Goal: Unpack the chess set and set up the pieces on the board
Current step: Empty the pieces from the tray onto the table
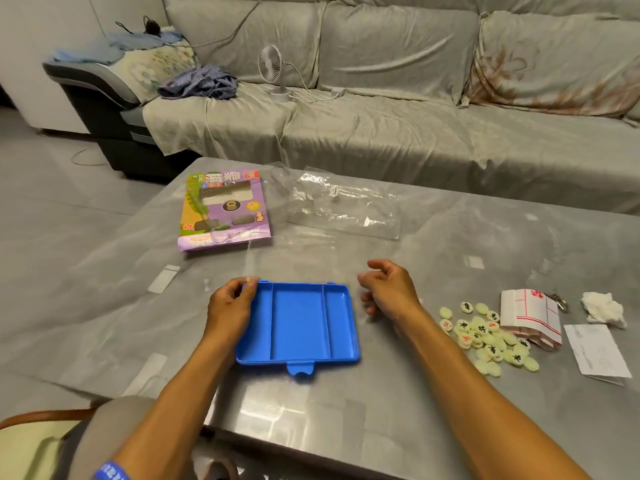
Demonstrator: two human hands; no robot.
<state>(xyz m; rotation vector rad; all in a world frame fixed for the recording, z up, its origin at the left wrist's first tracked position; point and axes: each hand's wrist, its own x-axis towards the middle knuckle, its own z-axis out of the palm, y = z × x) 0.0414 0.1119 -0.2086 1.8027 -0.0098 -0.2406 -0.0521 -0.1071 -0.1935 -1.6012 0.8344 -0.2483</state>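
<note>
Unpacking is nearly done. Your left hand grips the emptied blue case at its far-left corner; your right hand hovers loosely curled, holding nothing. Next, unfold the paper board beside the heaped pieces on the tabletop.

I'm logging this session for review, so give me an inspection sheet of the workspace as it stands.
Surface: grey glossy table, glare patches.
Job's things: blue tray empty; chess pieces heaped to its right; folded paper board beside them, not yet unfolded.
Clutter: purple box, clear plastic bag, crumpled tissue, paper slip.
Grippers: left hand grips the tray's far-left corner; right hand loosely curled, holding nothing.
Cables: fan cord on sofa.
Surroundings: sofa, small fan, striped clothing.
</note>
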